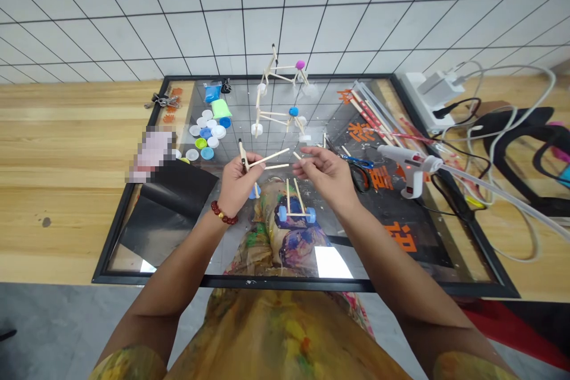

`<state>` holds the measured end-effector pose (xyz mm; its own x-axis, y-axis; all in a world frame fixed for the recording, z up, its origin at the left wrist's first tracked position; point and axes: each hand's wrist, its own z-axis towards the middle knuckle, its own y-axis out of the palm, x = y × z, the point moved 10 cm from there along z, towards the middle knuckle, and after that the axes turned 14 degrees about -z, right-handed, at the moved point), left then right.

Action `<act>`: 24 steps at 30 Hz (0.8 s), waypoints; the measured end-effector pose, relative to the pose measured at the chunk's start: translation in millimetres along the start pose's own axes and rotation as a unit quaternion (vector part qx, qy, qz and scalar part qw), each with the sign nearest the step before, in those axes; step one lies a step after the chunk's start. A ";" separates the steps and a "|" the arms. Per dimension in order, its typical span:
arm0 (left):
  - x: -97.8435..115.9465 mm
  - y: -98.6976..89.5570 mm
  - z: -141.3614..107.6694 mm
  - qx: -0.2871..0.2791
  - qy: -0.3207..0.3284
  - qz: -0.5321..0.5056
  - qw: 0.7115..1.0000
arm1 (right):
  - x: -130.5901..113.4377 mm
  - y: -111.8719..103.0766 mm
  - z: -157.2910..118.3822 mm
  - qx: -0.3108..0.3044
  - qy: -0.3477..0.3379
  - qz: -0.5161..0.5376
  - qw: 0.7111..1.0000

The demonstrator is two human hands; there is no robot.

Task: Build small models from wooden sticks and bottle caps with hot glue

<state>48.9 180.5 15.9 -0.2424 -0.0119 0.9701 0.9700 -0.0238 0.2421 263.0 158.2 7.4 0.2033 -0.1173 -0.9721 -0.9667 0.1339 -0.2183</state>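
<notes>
My left hand (239, 182) is closed around a small frame of wooden sticks (272, 158); two sticks point right from it and a black-tipped piece rises at its left. A blue bottle cap (255, 191) shows just below this hand. My right hand (328, 173) pinches a short stick (297, 155) between thumb and fingers, near the frame's stick ends but apart from them. Between my forearms on the glass lies a stick piece (296, 214) with a blue wheel at each end and two sticks pointing away from me.
Two stick models with wheels, one with a pink ball (300, 65), one with a blue ball (293, 111), stand at the back. Bottle caps (207, 132) and black sheets (178, 196) lie left. Scissors (360, 175), a glue gun (412, 167), stick bundles and a power strip (423, 101) are right.
</notes>
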 end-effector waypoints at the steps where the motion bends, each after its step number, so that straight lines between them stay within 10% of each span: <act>1: 0.4 0.2 -0.6 0.003 0.000 0.000 1.000 | 0.9 5.2 -1.0 -0.021 0.018 0.037 0.999; 12: -0.3 8.9 -5.1 -0.013 -0.005 0.023 1.000 | 8.7 28.8 -9.8 -0.113 0.106 0.080 0.985; 24: -0.1 6.5 -3.3 -0.009 0.004 0.015 1.000 | 5.0 12.6 -1.6 -0.055 0.058 0.040 0.996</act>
<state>55.2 177.1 17.3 -0.2133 -0.0214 0.9767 0.9763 -0.0417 0.2123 251.7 157.8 0.0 0.1110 -0.2253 -0.9680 -0.9917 0.0389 -0.1228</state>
